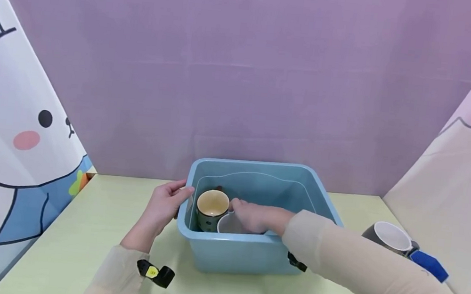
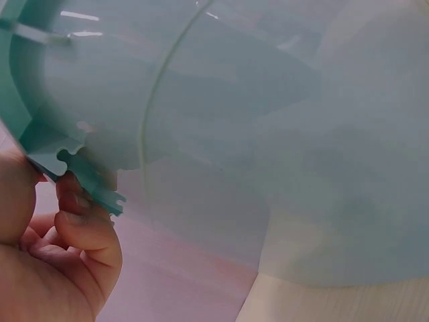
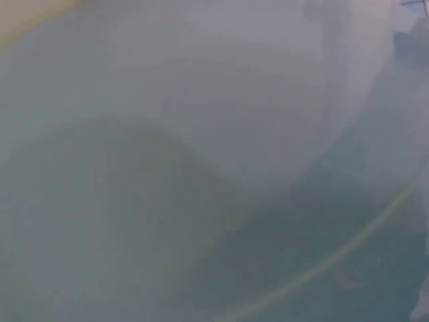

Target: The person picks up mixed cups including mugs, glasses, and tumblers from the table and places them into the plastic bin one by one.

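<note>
A light blue plastic bin (image 1: 246, 257) stands on the table in the head view. My left hand (image 1: 166, 206) grips its left rim, and the left wrist view has the thumb and curled fingers (image 2: 87, 235) of that hand at the bin's edge. Inside the bin, my right hand (image 1: 251, 216) holds a mug with a pale interior (image 1: 228, 224) by its rim; the hand and the bin's front wall hide much of this mug. Just left of it stands a dark green mug (image 1: 207, 222) with a cream interior. Blurred bin wall (image 3: 322, 268) fills most of the right wrist view.
Right of the bin, partly behind my right sleeve, a dark grey mug (image 1: 393, 236) with a white interior lies near a flat blue object (image 1: 428, 265). A purple backdrop (image 1: 259, 73) rises behind the pale table (image 1: 128, 198). Printed cloth panels flank both sides.
</note>
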Tool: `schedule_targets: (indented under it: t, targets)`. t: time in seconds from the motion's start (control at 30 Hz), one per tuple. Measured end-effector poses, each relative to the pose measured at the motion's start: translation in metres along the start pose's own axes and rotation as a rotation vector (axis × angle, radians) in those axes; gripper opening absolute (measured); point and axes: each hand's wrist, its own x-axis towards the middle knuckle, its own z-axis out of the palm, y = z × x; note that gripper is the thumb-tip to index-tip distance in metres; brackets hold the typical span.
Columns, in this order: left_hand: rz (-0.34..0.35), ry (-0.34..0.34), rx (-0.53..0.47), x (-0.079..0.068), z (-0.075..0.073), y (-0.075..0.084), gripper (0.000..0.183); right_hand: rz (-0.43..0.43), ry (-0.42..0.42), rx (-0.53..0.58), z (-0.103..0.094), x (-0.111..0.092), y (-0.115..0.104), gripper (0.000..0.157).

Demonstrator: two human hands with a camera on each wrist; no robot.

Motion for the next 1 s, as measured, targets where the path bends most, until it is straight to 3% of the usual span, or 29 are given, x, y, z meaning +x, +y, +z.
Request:
schedule_targets:
  t: [0.13, 0.23, 0.33, 0.53, 1.0]
  targets:
    - [-0.005, -0.004, 0.002, 0.0004, -0.0001, 0.0000, 0.045, 0.001, -0.032, -0.242, -0.0072, -0.0029, 0.0025, 0.043]
    - [-0.009, 0.000, 0.005, 0.0005, -0.0003, -0.0005, 0.045, 0.033, -0.058, -0.310, -0.0093, -0.0046, 0.0049, 0.023]
    - [-0.012, 0.003, 0.003, 0.0005, -0.0002, -0.0006, 0.045, 0.049, -0.063, -0.318, -0.0096, -0.0050, 0.0061, 0.007]
    - [-0.011, 0.000, 0.000, 0.0004, 0.0000, 0.0008, 0.045, 0.038, -0.051, -0.309, -0.0091, -0.0046, 0.0054, 0.008]
    - [-0.009, -0.005, -0.005, 0.0016, -0.0002, -0.0004, 0.045, -0.098, -0.033, -0.283, -0.0084, -0.0038, 0.0034, 0.012]
